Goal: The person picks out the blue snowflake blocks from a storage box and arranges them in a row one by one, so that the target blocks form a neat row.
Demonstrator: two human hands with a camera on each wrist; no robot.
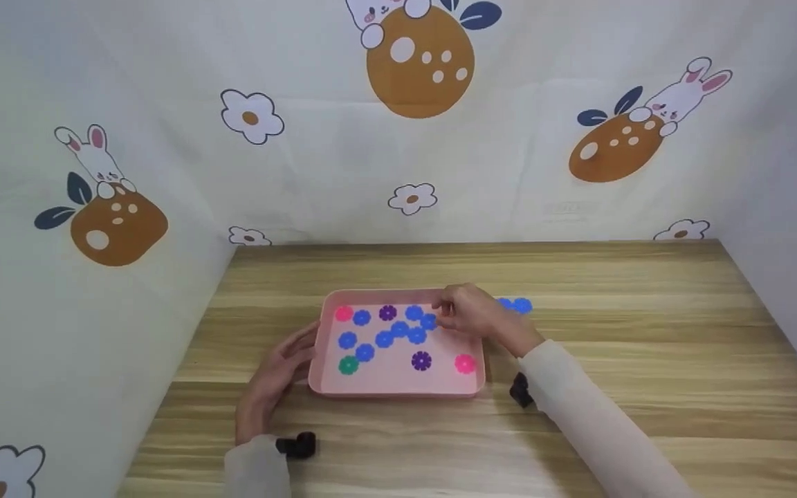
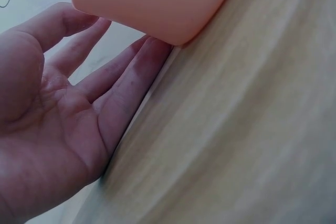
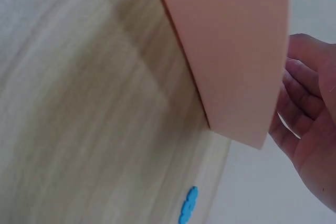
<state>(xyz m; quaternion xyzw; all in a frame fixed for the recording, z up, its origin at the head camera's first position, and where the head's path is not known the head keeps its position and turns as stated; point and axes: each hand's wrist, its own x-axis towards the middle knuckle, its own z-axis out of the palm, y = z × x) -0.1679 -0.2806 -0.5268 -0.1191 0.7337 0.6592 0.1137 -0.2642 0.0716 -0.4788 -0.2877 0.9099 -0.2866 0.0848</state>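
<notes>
Here's the pink tray, sitting on the wooden bench between both hands, with the little flower-shaped pieces scattered across its floor. The left hand is at the tray's left side, fingers spread and fairly straight, touching the outer wall; the left wrist view catches some of its fingertips slipping out of sight by that wall. Over to the right hand, above the tray's far right corner, fingers bent! A blue piece lies right at those fingertips, but whether they pinch it or anything else, I cannot tell: the back of the hand covers them from above, and the tray wall hides them in the right wrist view.

Blue pieces run in a slanting line across the tray, too small to say whether they're joined. A green piece sits near left, a purple piece and a pink piece nearer the right. Outside, beyond the right wrist, more blue pieces peek out on the bench, partly covered by the arm.
</notes>
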